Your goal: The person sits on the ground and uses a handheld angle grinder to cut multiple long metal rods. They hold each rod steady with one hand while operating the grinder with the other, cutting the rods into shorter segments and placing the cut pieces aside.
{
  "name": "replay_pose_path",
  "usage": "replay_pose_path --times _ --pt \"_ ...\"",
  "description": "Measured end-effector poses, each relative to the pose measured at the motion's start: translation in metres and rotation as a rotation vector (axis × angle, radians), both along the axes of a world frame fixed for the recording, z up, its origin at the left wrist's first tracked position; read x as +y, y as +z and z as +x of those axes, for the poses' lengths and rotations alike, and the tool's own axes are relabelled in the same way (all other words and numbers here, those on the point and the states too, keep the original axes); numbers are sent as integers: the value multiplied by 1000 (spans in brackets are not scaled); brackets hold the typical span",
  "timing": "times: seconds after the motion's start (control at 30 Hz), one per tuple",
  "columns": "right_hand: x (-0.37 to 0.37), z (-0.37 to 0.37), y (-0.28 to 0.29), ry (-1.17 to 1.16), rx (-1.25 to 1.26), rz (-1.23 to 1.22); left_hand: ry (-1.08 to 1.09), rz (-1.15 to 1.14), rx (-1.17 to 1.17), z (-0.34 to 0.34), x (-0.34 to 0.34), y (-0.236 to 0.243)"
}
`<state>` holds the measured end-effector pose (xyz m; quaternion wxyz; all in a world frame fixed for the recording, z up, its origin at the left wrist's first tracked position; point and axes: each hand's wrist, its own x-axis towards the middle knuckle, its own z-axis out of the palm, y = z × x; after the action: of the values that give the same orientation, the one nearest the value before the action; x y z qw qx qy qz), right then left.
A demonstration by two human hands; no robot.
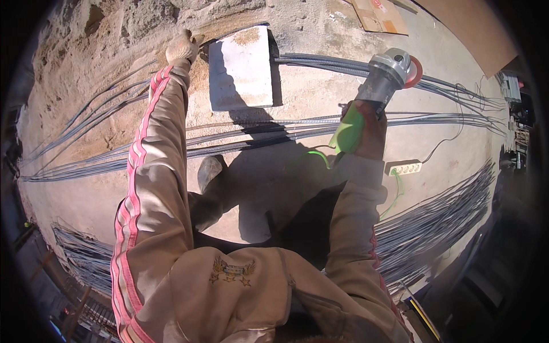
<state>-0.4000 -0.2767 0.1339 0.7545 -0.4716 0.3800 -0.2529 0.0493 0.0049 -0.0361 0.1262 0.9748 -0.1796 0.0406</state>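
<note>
My left hand, in a pale knit glove, reaches far forward onto rough, sandy ground, fingers curled beside the upper left corner of a white slab; what they grip is unclear. My right hand is closed on an angle grinder with a green and black body, silver head and red disc, held above bundles of steel rods. A green cable runs from beneath the grinder.
A power strip with plugs lies right of my sleeve. More rods lie low at right and left. Cardboard sheets lie at the upper right. My dark boots are below.
</note>
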Motion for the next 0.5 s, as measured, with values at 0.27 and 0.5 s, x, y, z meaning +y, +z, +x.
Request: replay_pose_path --times 0.27,0.5 --pt "-21 -43 32 -169 -70 49 413 -548 253 -144 5 17" --pt "-12 -59 40 -260 -103 93 32 -246 146 -300 -4 -3"
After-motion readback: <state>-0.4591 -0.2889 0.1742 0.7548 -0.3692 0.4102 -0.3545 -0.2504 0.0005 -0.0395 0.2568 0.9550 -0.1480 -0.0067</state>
